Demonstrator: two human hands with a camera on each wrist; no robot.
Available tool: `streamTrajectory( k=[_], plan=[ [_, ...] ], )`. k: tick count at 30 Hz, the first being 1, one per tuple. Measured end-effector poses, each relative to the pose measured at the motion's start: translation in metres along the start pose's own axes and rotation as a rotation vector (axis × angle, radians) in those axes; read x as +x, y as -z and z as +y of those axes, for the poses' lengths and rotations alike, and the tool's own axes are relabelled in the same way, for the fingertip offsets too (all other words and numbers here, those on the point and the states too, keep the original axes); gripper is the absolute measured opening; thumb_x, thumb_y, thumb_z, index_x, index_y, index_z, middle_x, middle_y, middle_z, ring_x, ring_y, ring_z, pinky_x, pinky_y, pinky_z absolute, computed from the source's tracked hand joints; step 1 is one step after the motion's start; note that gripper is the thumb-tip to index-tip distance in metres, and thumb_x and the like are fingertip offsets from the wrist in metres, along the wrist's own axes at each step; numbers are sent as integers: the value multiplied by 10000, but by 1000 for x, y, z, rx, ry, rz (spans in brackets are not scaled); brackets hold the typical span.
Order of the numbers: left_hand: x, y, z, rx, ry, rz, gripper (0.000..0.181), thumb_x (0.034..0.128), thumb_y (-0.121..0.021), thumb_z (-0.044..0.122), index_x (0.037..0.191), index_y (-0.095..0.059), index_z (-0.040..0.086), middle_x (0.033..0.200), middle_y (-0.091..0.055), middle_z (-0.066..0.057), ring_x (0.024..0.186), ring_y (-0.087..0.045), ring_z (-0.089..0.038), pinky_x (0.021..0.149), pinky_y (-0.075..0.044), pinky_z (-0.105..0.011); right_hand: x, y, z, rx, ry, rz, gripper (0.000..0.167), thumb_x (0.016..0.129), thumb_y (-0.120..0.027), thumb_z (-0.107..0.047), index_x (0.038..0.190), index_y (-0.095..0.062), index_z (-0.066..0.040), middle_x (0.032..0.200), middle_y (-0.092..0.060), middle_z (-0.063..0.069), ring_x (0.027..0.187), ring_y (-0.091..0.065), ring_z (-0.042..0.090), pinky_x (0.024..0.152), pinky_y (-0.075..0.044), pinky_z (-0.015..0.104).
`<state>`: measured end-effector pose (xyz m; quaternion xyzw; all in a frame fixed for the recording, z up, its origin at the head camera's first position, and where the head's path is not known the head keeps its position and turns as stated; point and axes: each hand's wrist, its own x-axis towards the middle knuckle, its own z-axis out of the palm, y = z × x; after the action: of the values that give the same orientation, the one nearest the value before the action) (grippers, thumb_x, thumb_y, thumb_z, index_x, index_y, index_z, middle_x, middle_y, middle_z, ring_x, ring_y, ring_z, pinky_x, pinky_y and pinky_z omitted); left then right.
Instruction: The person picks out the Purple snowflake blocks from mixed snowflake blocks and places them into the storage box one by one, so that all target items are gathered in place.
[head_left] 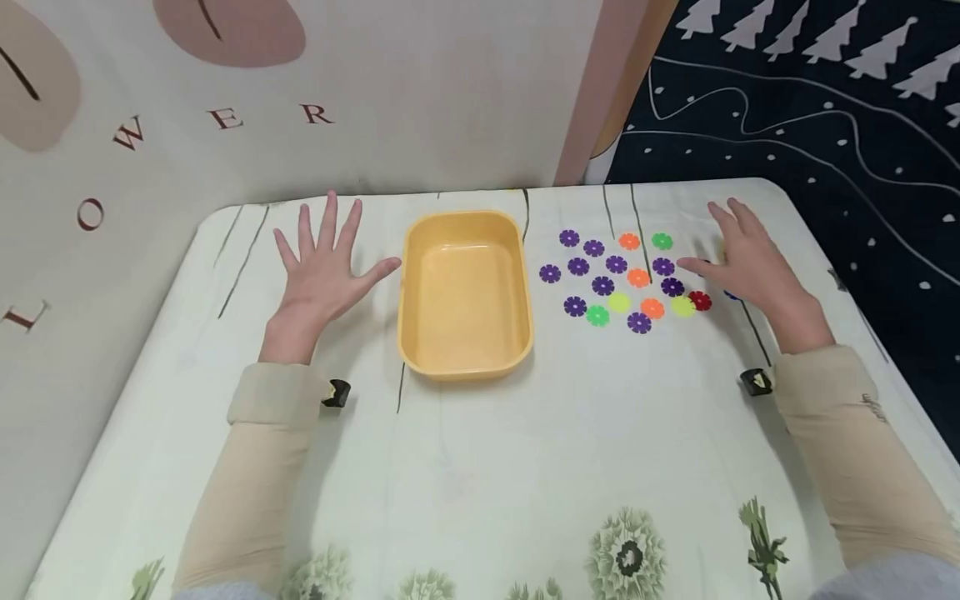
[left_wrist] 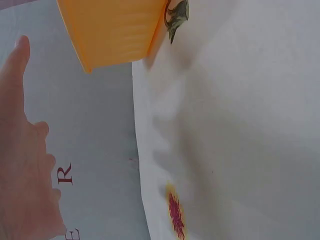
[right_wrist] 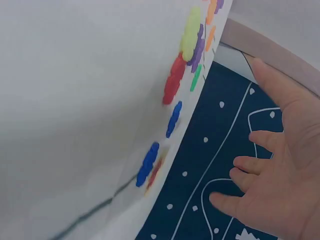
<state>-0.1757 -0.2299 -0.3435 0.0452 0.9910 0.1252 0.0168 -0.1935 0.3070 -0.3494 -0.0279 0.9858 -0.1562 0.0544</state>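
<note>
With the left hand (head_left: 318,271) spread beside the yellow tray (head_left: 465,308) at centre and the right hand (head_left: 761,262) loosely spread, empty, at right, a low sweep could have scattered the thin discs (head_left: 638,277) lying right of centre on the tabletop (head_left: 480,450).

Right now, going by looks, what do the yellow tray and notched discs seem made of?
Yellow tray: probably smooth, slightly glossy plastic, given the bright streak inside and rounded corners. Notched discs: perhaps plastic, for their solid bright colours; finish unclear.

White cloth-covered table (head_left: 465,442) (printed with green flowers (head_left: 626,554)), yellow tray (head_left: 465,373), colourful notched discs (head_left: 617,264) beside it
</note>
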Motion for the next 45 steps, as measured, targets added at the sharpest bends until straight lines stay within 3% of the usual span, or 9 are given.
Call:
streamTrajectory(
  k=[4,10,16,25,29,33,36,39,45],
  plan=[
    [-3,2,1,-35,-38,-8,987,865,-346,842,1591,98,342,1659,233,56,1534,234,-333,1181,202,-670,3,-1,-5,30,-32,-21,889,961,-605,-465,1598,-136,-59,1657,15,258,1501,-101,498,1121,-251,733],
    [-7,2,3,-122,-111,-14,1023,867,-496,766,1611,23,294,1690,124,17,1565,117,-318,1242,106,-618,9,-3,-6,64,-49,-24,823,977,-588,-448,1585,-203,-48,1647,-88,264,1475,-186,501,1147,-258,702],
    [-13,-1,3,-225,-173,-47,1023,867,-620,659,1611,-15,301,1690,62,89,1579,46,-237,1279,35,-553,11,-6,-8,103,-59,-21,760,984,-593,-410,1569,-268,-49,1618,-204,275,1451,-250,489,1159,-285,671],
    [-30,-6,8,-433,-112,-211,1050,825,-748,560,1577,-23,453,1681,-74,137,1564,-145,-262,1229,-226,-608,14,-14,-12,225,-130,-54,665,991,-610,-340,1537,-356,-59,1538,-401,253,1377,-432,448,1111,-417,586],
    [-34,-12,8,-472,-106,-251,1005,836,-747,539,1567,-60,486,1680,-129,112,1556,-176,-281,1214,-245,-625,16,-15,-12,266,-130,-68,622,994,-608,-326,1503,-406,-30,1474,-463,280,1348,-452,456,1102,-431,587],
    [-36,-20,7,-515,-116,-276,985,851,-752,492,1570,-79,474,1683,-146,85,1552,-185,-298,1226,-233,-609,18,-17,-12,254,-158,-63,556,987,-619,-337,1457,-488,-72,1399,-551,227,1298,-514,402,941,-580,441],
    [-39,-23,7,-556,-123,-289,987,862,-760,440,1585,-88,429,1683,-169,37,1539,-219,-329,1239,-237,-573,19,-18,-12,267,-165,-82,530,992,-608,-337,1442,-506,-77,1373,-564,215,1287,-517,394,928,-579,440],
    [-39,-25,7,-586,-143,-290,985,872,-762,390,1601,-99,367,1679,-193,-3,1531,-244,-330,1249,-244,-531,20,-18,-13,306,-152,-119,532,1003,-589,-315,1445,-489,-36,1377,-526,259,1287,-471,443,1060,-477,573],
    [-36,-27,7,-635,-176,-304,977,884,-761,344,1608,-106,317,1686,-161,23,1546,-214,-279,1263,-228,-499,25,-18,-6,312,-173,-180,526,999,-602,-302,1440,-499,-35,1379,-513,258,1230,-464,418,1071,-449,573]
  ],
)
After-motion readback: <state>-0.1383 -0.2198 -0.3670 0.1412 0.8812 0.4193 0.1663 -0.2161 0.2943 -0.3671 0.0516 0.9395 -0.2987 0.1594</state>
